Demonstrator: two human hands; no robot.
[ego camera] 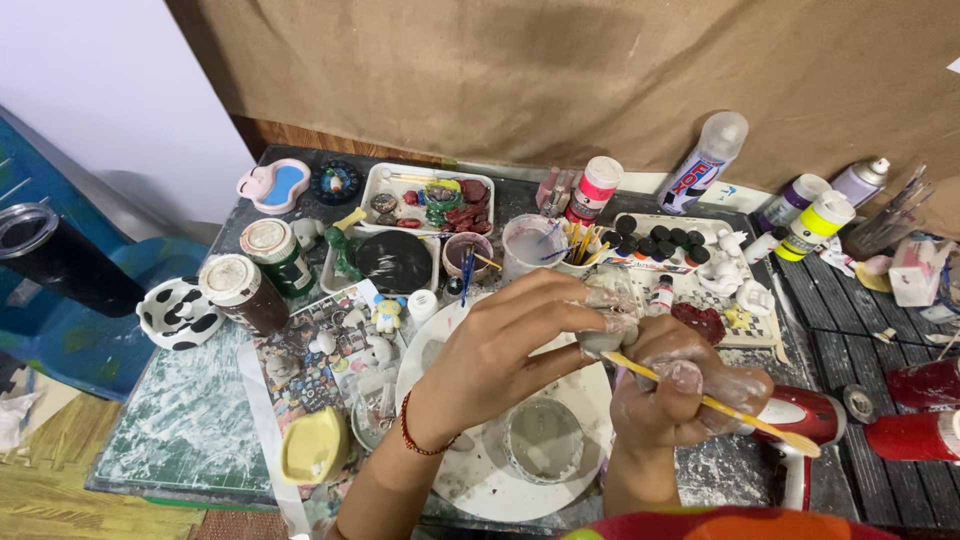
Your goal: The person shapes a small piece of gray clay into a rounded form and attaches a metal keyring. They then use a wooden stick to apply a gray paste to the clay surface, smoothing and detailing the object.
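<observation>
Both hands are up over the round white palette plate [470, 480], which I'll use as the anchor for everything. The left hand [510, 345] is wrapped around a small pale plaster figurine [607, 322], fingers curled tight over its top and side, so most of it is hidden. The right hand [680, 395] is closed on a yellow-handled paintbrush [735, 412], pinched like a pencil, with the tip end against the figurine's underside.

My guess on handling: the piece looks light, stiff and chalky — the sort of thing that chips if it's dropped — and probably slick where it's wet. Cupping the body the way the left hand does seems safer than grabbing any thin part.

A clear water cup [543, 440] sits on the plate, just under the hands. Right of the plate lies a red hair dryer [805, 420]. Behind it there's a row of black-capped paint pots [655, 240], and off to the left a cow-patterned dish [178, 315].
</observation>
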